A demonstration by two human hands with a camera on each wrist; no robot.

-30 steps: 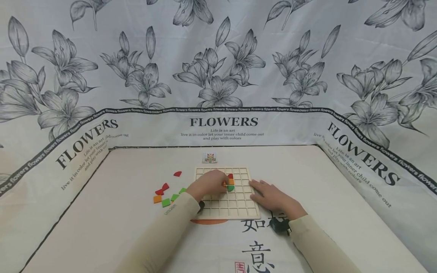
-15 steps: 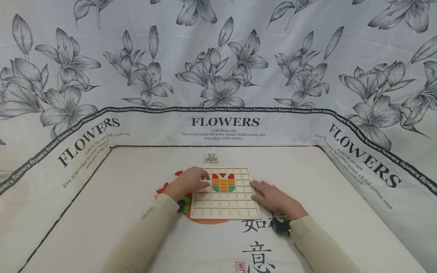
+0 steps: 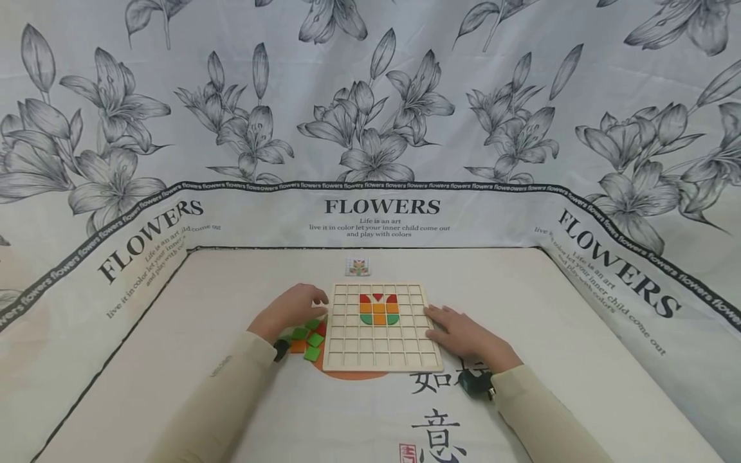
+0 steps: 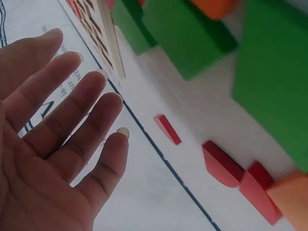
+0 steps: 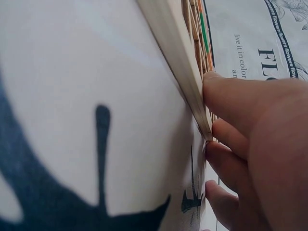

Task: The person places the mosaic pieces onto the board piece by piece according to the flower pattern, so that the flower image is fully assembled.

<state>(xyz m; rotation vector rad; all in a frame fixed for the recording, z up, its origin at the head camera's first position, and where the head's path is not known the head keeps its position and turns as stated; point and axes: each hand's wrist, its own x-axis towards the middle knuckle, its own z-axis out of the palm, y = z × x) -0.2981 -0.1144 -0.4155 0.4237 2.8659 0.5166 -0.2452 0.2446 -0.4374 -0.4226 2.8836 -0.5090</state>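
A pale wooden grid board (image 3: 382, 361) lies flat on the table. Red, orange and green tiles (image 3: 379, 309) form a tulip-like shape in its upper middle cells. My left hand (image 3: 289, 310) is just off the board's left edge, over the table, its fingers spread and holding nothing in the left wrist view. Loose green tiles (image 3: 312, 354) lie close to that wrist, and red pieces (image 4: 223, 163) show in the left wrist view. My right hand (image 3: 463, 333) rests with fingertips and thumb (image 5: 226, 94) against the board's right edge, fingers mostly straight.
A small picture card (image 3: 357, 267) with a coloured flower design lies behind the board. Black characters (image 3: 437, 427) and an orange shape (image 3: 353, 375) are printed on the table cover. Flower-printed cloth (image 3: 376, 218) surrounds the table.
My left hand has come off the tiles and moved left past the board's edge, uncovering the tulip-like shape. My right hand stays at the right edge.
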